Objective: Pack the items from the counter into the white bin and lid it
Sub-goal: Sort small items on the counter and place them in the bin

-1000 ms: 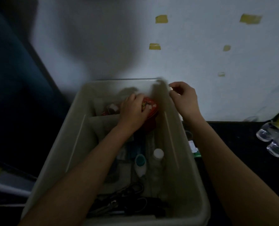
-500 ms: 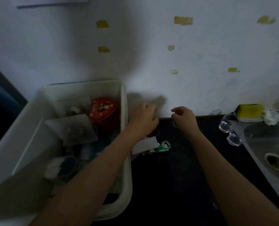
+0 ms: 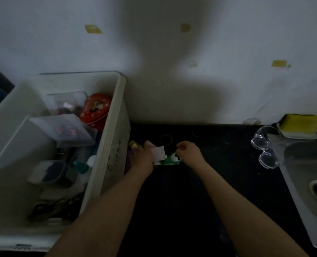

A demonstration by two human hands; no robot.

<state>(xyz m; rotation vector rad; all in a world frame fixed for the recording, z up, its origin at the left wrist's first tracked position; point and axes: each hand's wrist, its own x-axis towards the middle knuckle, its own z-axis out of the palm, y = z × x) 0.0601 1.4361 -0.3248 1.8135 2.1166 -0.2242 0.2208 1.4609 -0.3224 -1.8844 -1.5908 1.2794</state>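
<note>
The white bin (image 3: pixel 115 115) stands at the left with no lid on it, holding a red heart-shaped tin (image 3: pixel 95 110), clear plastic boxes (image 3: pixel 65 130), bottles and cables. On the black counter just right of the bin lie a white card (image 3: pixel 158 153), a green-and-white item (image 3: pixel 172 159) and a gold-capped purple object (image 3: pixel 132 145). My left hand (image 3: pixel 143 157) rests over these things with its fingers at the white card. My right hand (image 3: pixel 188 153) is beside the green item, fingers curled. The dim light hides whether either hand grips anything.
A steel sink (image 3: pixel 306 184) fills the right edge, with a yellow sponge (image 3: pixel 300 125) and two clear glass cups (image 3: pixel 263 145) beside it. A white wall with yellow tape squares rises behind. A dark ring (image 3: pixel 166 140) lies on the counter behind the hands.
My left hand left the red tin in the bin and came out to the counter. Both hands have dropped onto the small items beside the bin; the view swung right.
</note>
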